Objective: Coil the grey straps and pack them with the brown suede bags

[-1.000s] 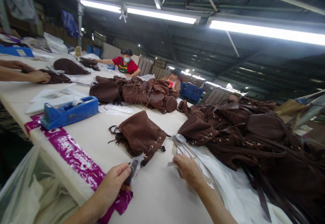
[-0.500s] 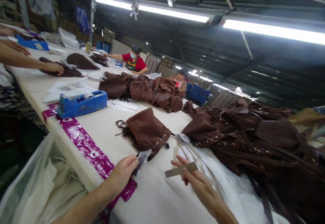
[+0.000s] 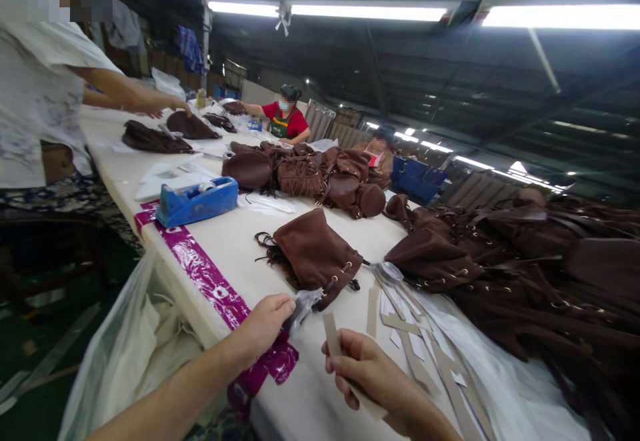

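A brown drawstring bag [image 3: 315, 248] with metal eyelets and a fringe lies on its side on the white-covered table. At its near corner my left hand [image 3: 263, 326] pinches a dark, strap-like piece covered in crinkled clear plastic [image 3: 306, 304]. How that piece joins the bag is hard to make out. My right hand [image 3: 363, 368] is closed round a flat grey-beige strip [image 3: 331, 334], apart from the bag and tilted upward. More such strips [image 3: 400, 323] lie on the table to the right of this hand, beside a roll of clear tape [image 3: 389, 272].
Brown bags are heaped along the right [image 3: 530, 274], with another row [image 3: 300, 178] further back. A blue tape dispenser [image 3: 197, 201] stands near the left edge, by purple tape [image 3: 200, 264]. A plastic bag [image 3: 125, 354] hangs below. Co-workers stand left [image 3: 45, 94] and behind [image 3: 287, 121].
My right hand has turned the strip from nearly level to steeply upright and moved it slightly lower and left. My left hand keeps its pinch. The view has swung left, showing more of a co-worker.
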The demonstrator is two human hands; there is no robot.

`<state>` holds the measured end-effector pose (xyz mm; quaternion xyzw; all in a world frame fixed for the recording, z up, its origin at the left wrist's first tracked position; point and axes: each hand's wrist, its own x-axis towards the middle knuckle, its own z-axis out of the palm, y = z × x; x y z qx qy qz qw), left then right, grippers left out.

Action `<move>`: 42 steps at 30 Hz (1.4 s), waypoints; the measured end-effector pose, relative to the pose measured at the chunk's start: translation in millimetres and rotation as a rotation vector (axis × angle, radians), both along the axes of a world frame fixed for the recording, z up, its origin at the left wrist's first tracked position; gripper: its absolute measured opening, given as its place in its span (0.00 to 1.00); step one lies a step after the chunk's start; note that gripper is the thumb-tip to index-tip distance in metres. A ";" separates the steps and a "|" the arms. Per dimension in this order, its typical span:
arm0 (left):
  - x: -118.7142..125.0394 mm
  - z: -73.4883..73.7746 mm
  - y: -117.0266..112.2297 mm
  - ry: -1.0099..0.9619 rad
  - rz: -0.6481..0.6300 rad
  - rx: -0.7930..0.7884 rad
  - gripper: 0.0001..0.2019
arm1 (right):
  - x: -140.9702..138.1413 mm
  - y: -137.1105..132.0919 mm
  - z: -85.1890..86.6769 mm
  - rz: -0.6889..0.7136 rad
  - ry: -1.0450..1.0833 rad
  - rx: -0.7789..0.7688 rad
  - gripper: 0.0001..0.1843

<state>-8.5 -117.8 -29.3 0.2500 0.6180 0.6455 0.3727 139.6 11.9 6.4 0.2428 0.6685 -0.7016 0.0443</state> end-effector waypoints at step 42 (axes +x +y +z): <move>7.8 -8.7 -1.7 0.493 0.174 -0.176 0.12 | -56.5 -20.2 -42.9 -0.260 0.254 -0.144 0.22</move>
